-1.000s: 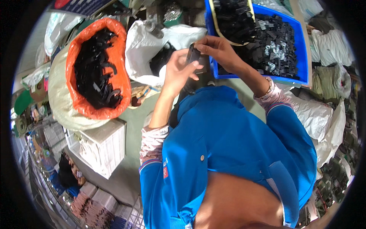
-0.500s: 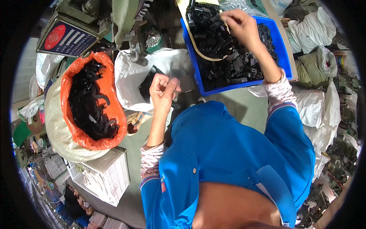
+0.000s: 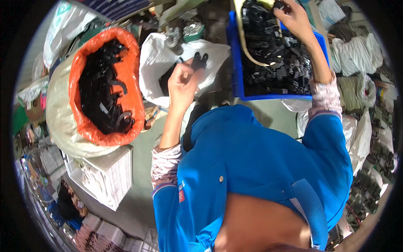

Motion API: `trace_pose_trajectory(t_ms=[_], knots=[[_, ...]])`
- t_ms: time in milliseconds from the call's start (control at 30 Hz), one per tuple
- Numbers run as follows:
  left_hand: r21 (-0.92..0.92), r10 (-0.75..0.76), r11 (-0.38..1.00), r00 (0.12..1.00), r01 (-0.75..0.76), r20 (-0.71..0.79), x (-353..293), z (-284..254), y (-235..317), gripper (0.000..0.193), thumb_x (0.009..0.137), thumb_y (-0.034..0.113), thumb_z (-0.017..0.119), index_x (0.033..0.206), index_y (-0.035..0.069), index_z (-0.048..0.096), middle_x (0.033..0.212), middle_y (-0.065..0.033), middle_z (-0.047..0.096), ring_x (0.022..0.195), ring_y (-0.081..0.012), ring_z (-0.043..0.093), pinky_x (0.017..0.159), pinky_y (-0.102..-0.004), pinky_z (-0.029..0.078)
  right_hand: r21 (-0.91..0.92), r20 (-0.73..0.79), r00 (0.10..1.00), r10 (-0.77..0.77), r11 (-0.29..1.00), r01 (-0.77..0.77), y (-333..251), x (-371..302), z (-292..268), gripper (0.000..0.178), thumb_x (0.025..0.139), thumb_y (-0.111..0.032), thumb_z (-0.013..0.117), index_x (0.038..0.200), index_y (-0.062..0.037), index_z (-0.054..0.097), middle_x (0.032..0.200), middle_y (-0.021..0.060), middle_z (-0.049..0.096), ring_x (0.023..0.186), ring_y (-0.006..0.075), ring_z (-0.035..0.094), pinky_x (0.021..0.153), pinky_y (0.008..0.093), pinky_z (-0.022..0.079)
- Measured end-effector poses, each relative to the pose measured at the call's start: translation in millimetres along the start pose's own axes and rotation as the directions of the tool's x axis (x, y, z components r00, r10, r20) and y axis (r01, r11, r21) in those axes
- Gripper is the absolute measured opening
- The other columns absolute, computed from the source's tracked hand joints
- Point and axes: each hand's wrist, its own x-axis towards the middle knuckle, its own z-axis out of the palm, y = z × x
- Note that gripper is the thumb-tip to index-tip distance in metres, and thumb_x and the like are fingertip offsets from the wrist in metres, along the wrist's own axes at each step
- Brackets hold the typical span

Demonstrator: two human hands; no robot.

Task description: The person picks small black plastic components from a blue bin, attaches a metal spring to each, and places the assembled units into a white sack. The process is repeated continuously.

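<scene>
Looks steeply down from the wearer's head, through the left one of two side-by-side fisheye lenses. Faces the floor (image 3: 142, 174) past the blue jacket (image 3: 260, 151), close beneath at 5 o'clock. Sits farther from the left hand (image 3: 183, 84), towards 11 o'clock, and the right hand (image 3: 297, 22), towards 1 o'clock. Bends straight edges near the dark, rounded rim.

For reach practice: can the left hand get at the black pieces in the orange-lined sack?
Probably yes: the orange-lined sack gapes open, black pieces showing, though the left hand holds a forked part.
</scene>
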Motion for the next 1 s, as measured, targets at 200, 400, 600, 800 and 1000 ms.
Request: trace_pose_trajectory(t_ms=[200, 400, 600, 800, 1000], knots=[[0.085, 0.08, 0.993, 0.994, -0.086, 0.077, 11, -29, 11, 0.022, 0.082, -0.002, 0.071, 0.076, 0.002, 0.051, 0.113, -0.0149, 0.067, 0.098, -0.0102, 0.059, 0.084, -0.0243, 0.046, 0.737, 0.539, 0.834, -0.118, 0.545, -0.4, -75, -87, 76, 0.026, 0.089, 0.0, 0.063, 0.115, -0.0011, 0.06, 0.107, 0.0097, 0.066, 0.093, 0.0147, 0.065, 0.084, 0.0287, 0.054], [0.249, 0.151, 0.952, 0.98, -0.18, 0.128, 17, -56, 15, 0.022, 0.079, -0.002, 0.073, 0.076, 0.0, 0.052, 0.118, -0.0162, 0.067, 0.097, -0.0115, 0.061, 0.08, -0.0263, 0.05, 0.732, 0.565, 0.822, -0.075, 0.506, -0.457, -101, -94, 115, 0.027, 0.09, 0.0, 0.065, 0.116, 0.0013, 0.059, 0.109, 0.0085, 0.065, 0.1, 0.0155, 0.064, 0.092, 0.03, 0.053], [0.382, 0.238, 0.876, 0.953, -0.294, 0.187, 29, -77, 29, 0.019, 0.076, 0.001, 0.074, 0.075, -0.001, 0.054, 0.118, -0.0157, 0.068, 0.087, -0.0174, 0.067, 0.077, -0.0286, 0.052, 0.648, 0.537, 0.843, -0.033, 0.656, -0.387, -117, -89, 130, 0.028, 0.088, 0.004, 0.065, 0.116, 0.0026, 0.062, 0.111, 0.0075, 0.062, 0.102, 0.015, 0.063, 0.091, 0.027, 0.051], [0.576, 0.252, 0.714, 0.914, -0.398, 0.319, 49, -91, 45, 0.019, 0.073, 0.002, 0.076, 0.077, -0.001, 0.058, 0.11, -0.0156, 0.07, 0.08, -0.0256, 0.069, 0.071, -0.031, 0.053, 0.643, 0.388, 0.919, -0.074, 0.736, -0.213, -130, -82, 148, 0.022, 0.082, 0.003, 0.071, 0.104, 0.0015, 0.068, 0.103, 0.0095, 0.064, 0.096, 0.0158, 0.065, 0.079, 0.0277, 0.056], [0.628, 0.314, 0.546, 0.83, -0.555, 0.461, 77, -104, 51, 0.02, 0.071, 0.003, 0.077, 0.074, -0.002, 0.058, 0.108, -0.0148, 0.07, 0.072, -0.0275, 0.066, 0.064, -0.0325, 0.053, 0.644, 0.254, 0.961, -0.11, 0.761, -0.083, -128, -77, 174, 0.025, 0.079, 0.003, 0.074, 0.103, 0.0008, 0.069, 0.101, 0.0104, 0.065, 0.09, 0.0173, 0.067, 0.075, 0.028, 0.057]])
